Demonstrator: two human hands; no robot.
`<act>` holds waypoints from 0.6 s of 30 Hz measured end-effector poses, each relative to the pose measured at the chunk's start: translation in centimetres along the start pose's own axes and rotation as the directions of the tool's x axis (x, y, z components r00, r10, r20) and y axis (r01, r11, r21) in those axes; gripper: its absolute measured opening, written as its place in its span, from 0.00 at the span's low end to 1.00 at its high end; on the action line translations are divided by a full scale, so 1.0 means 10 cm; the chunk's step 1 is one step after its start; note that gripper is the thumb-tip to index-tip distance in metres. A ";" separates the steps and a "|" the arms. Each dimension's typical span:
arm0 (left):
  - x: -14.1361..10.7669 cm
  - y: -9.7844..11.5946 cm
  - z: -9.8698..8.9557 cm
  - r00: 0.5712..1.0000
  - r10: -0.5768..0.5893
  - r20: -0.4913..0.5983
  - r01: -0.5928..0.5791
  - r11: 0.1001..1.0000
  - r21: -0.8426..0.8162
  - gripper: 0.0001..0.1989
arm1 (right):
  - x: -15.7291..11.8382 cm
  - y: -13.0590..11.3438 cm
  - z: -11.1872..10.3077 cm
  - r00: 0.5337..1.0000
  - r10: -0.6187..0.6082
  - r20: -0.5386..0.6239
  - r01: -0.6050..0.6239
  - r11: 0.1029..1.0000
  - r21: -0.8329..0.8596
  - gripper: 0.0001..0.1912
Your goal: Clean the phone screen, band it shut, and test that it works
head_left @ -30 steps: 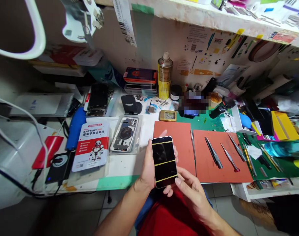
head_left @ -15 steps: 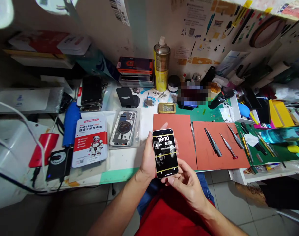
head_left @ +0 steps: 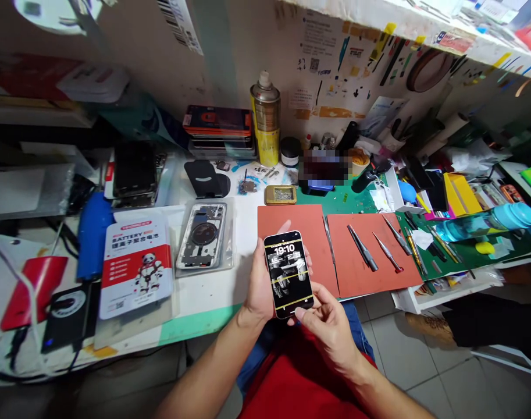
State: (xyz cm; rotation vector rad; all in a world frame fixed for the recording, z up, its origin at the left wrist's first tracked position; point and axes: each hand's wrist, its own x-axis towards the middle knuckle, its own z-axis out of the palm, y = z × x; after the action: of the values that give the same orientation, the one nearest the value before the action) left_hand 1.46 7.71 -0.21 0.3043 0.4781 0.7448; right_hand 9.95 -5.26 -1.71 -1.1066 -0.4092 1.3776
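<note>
A smartphone (head_left: 288, 273) with a lit lock screen reading 19:10 is held over the bench's front edge. My left hand (head_left: 260, 285) is closed round its left side, with fingertips showing past the right edge. At the lower right corner, my right hand (head_left: 326, 317) grips the phone, its thumb over the bottom of the screen. Behind the phone lies a red-brown mat (head_left: 291, 216). On the mat's right part rest tweezers (head_left: 362, 247) and a slim screwdriver (head_left: 388, 254). An opened phone body (head_left: 203, 235) lies in a clear tray to the left.
A battery package (head_left: 136, 265) and a blue cylindrical tool (head_left: 91, 233) lie at the left. Behind stand a spray can (head_left: 266, 119), a black phone stand (head_left: 204, 179) and a small metal tin (head_left: 280, 195). A blue bottle (head_left: 487, 224) lies at the right. Another person's leg (head_left: 426, 329) shows at lower right.
The view has swung to the right, so the bench items sit further left. My right thumb has moved onto the bottom of the phone's screen. Both hands still hold the phone.
</note>
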 end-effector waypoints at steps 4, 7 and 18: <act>0.00 0.03 0.01 0.999 -0.045 -0.001 0.045 0.999 0.008 0.39 | 0.04 -0.01 0.01 1.000 -0.005 -0.016 0.005 1.000 -0.001 0.18; 0.00 0.04 0.01 0.999 -0.042 -0.002 0.042 0.999 0.016 0.39 | 0.04 -0.03 0.02 1.000 -0.015 -0.014 0.015 1.000 0.024 0.19; 0.01 -0.09 -0.04 0.990 0.057 -0.132 -0.034 0.985 0.168 0.36 | 0.10 -0.03 0.06 0.966 -0.207 -0.157 0.117 0.886 -0.449 0.48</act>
State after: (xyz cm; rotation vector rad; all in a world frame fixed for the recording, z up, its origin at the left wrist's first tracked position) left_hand 1.87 7.21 -0.97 0.4223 0.6661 0.7752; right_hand 9.90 -4.06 -1.57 -1.5282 -0.6693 1.0336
